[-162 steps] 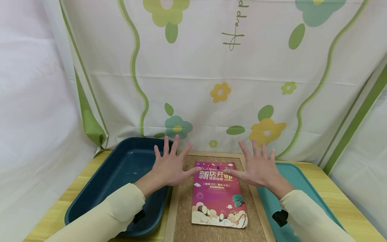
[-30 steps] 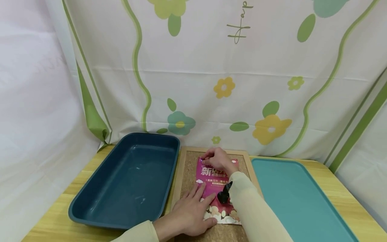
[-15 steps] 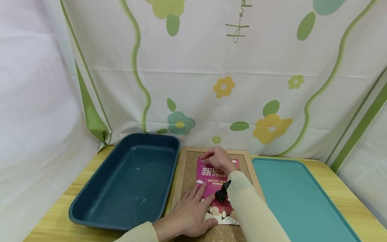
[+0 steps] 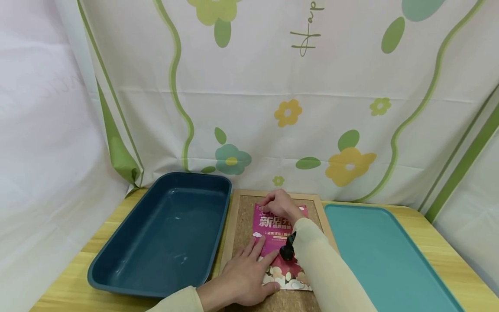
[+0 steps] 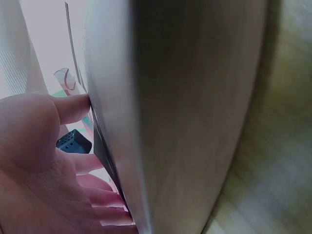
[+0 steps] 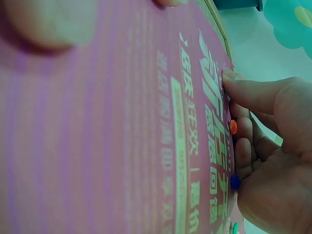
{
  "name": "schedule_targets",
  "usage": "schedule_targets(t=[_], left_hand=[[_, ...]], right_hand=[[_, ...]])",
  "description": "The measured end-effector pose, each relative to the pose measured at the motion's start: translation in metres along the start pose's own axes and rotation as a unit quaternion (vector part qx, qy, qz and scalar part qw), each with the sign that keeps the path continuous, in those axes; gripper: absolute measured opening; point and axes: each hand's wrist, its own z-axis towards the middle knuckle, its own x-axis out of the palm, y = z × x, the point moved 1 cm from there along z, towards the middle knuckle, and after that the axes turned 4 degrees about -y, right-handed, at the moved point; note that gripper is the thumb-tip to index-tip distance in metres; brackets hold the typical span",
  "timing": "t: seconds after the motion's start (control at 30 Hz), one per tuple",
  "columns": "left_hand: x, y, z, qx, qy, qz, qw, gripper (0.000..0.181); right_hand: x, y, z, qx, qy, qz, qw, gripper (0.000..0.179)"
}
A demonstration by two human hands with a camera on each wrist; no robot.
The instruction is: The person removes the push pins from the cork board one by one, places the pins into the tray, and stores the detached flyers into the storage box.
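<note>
A pink and purple poster (image 4: pixel 269 237) with Chinese lettering lies on a wood-framed cork board (image 4: pixel 242 216). My left hand (image 4: pixel 246 277) rests on its lower left part, fingers straight and spread; the left wrist view shows its palm close to the board's edge (image 5: pixel 195 117). At the poster's top left corner, my right hand (image 4: pixel 280 205) has curled fingers, and thumb and fingertip pinch what seems to be a push pin, mostly hidden. Beside those fingers, the right wrist view shows an orange push pin (image 6: pixel 233 126), a blue push pin (image 6: pixel 235 182) and a green push pin (image 6: pixel 235 228) along the poster's top.
Left of the board stands a deep dark blue tray (image 4: pixel 171 247). To its right lies a shallow teal tray (image 4: pixel 374 247). Everything is on a wooden table (image 4: pixel 128 203), with a flower-printed curtain (image 4: pixel 249 130) hanging right behind. A black camera (image 4: pixel 287 252) sits at the right wrist.
Earlier, both hands hovered spread above the board. Since then the left has come down onto the poster and the right has reached its top left corner. Over the last second they barely move.
</note>
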Motion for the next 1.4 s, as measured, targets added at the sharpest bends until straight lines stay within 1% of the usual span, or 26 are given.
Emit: schedule_targets(t=[0.27,0.87,1.4], left_hand=[[0.0005,0.0000,-0.0002,0.002,-0.005,0.002,1.0000,0.075],[0.0000,0.0010,-0.0004,0.004,-0.004,-0.002,1.0000,0.075],[0.0002,0.0015,-0.0012,0.007,-0.005,-0.005,0.9999,0.074]], right_hand=[[0.0005,-0.0010,0.0015,0.004,0.003,0.000,1.0000,0.009],[0.0013,-0.0007,0.0009,0.004,0.001,0.008,1.0000,0.010],[-0.0012,-0.0003,0.0025,0.001,0.014,0.008,0.9999,0.009]])
